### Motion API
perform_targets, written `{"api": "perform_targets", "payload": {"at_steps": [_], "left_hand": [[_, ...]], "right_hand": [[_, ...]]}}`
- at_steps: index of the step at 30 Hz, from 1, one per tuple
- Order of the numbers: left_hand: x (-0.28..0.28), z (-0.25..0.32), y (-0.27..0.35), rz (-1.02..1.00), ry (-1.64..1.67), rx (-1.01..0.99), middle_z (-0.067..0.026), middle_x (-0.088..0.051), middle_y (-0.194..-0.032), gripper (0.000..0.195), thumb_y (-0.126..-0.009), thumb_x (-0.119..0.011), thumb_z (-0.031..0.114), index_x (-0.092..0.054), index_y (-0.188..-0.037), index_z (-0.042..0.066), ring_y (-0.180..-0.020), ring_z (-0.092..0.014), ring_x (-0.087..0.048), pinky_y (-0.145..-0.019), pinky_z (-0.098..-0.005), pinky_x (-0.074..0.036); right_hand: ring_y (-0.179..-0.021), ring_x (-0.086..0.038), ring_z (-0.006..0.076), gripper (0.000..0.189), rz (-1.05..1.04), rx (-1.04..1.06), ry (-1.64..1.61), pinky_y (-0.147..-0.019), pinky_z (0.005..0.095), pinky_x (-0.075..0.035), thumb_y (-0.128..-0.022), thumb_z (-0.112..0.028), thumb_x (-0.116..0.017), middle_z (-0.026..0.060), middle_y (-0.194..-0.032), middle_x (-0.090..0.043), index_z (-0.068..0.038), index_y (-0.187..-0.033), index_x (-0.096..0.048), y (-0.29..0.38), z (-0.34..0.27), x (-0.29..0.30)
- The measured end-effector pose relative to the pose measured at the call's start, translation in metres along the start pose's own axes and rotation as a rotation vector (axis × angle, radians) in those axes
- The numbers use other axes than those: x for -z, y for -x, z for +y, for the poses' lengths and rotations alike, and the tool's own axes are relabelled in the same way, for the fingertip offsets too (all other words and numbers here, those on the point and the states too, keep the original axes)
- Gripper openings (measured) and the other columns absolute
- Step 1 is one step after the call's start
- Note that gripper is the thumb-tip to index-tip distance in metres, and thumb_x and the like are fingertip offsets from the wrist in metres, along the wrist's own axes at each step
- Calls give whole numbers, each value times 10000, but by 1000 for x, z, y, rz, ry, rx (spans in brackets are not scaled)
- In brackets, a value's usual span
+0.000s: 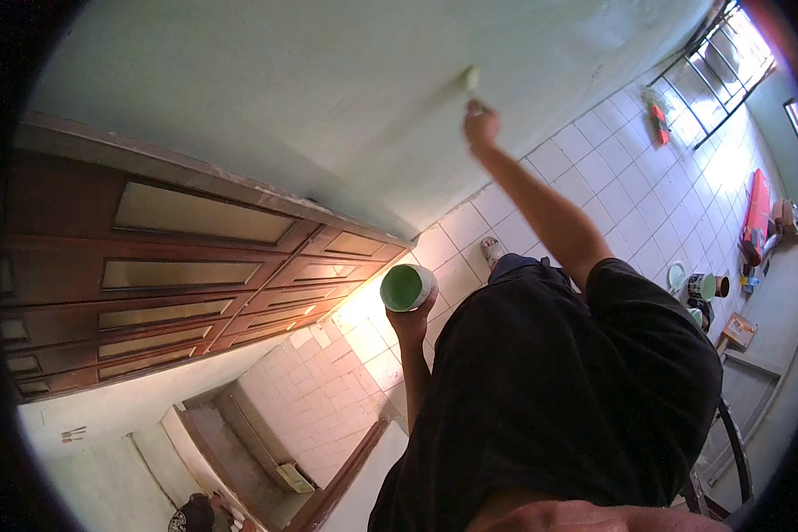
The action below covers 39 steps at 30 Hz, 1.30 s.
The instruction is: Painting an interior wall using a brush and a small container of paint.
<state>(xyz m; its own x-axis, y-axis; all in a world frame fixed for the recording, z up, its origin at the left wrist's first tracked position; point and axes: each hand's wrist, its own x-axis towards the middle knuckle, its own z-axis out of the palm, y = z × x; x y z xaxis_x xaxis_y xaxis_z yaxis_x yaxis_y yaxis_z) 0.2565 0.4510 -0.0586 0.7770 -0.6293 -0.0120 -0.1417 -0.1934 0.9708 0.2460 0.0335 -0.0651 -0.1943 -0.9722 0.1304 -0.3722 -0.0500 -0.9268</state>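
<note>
My right hand (482,125) is stretched out to the green-tinted wall (272,80), closed round the handle of a paintbrush (472,78). The brush's pale head is at the wall surface; whether it presses on it is hard to tell. Low on the other side, my left hand (412,320) holds a white paint tub (405,288) from beneath and the side. Light green paint coats its inside, and its mouth faces up to the camera. Part of the left forearm is hidden by my dark shirt.
A brown panelled door (193,266) adjoins the wall. On the tiled floor (598,159) lie an orange-red object (660,125) and a red item (757,213); open paint containers (701,286) stand at right. A metal grille (711,86) is at upper right. Another person (196,513) is at lower left.
</note>
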Motion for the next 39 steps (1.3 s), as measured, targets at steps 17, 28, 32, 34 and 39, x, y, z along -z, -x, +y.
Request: {"api": "perform_targets", "payload": {"at_steps": [17, 28, 32, 34, 39], "left_hand": [[-1, 8, 7, -2, -28, -52, -108, -717, -1161, 650, -698, -959, 170, -634, -1237, 8, -1050, -244, -684, -949, -397, -542], [-2, 12, 13, -2, -56, -17, -118, -724, -1137, 624, -704, -960, 178, -644, -1211, -4, -1021, -242, -694, -934, -393, -550], [-7, 13, 9, 3, 9, -40, -115, -723, -1138, 626, -703, -963, 186, -646, -1210, 0, -1020, -241, -693, -933, -391, -549], [-11, 13, 3, -29, -19, -32, -112, -724, -1135, 633, -699, -965, 194, -647, -1211, 2, -1020, -238, -693, -934, -390, -549], [-13, 7, 1, -3, 29, -21, -116, -728, -1124, 646, -690, -967, 194, -646, -1218, 2, -1021, -238, -697, -929, -386, -550]], "right_hand": [[-448, -408, 78, 325, -729, -177, -78, -393, 260, -329, -992, -253, -712, -35, -626, -559, -146, -1300, -717, 19, -16, 22], [-759, -680, 351, 390, -620, -249, -50, -746, 469, -548, -1003, -369, -610, 246, -866, -719, 0, -965, -728, 168, -39, -36], [-732, -687, 255, 313, -1032, 47, -70, -705, 426, -564, -984, -370, -661, 165, -857, -734, -81, -1040, -768, 177, -18, -24], [-752, -687, 235, 318, -979, 24, -113, -707, 420, -566, -976, -381, -684, 144, -892, -752, -122, -1138, -772, 126, 2, -29], [-487, -446, 55, 202, -851, -200, -164, -401, 248, -326, -979, -174, -689, -47, -659, -592, -141, -1170, -747, -6, -27, 44]]}}
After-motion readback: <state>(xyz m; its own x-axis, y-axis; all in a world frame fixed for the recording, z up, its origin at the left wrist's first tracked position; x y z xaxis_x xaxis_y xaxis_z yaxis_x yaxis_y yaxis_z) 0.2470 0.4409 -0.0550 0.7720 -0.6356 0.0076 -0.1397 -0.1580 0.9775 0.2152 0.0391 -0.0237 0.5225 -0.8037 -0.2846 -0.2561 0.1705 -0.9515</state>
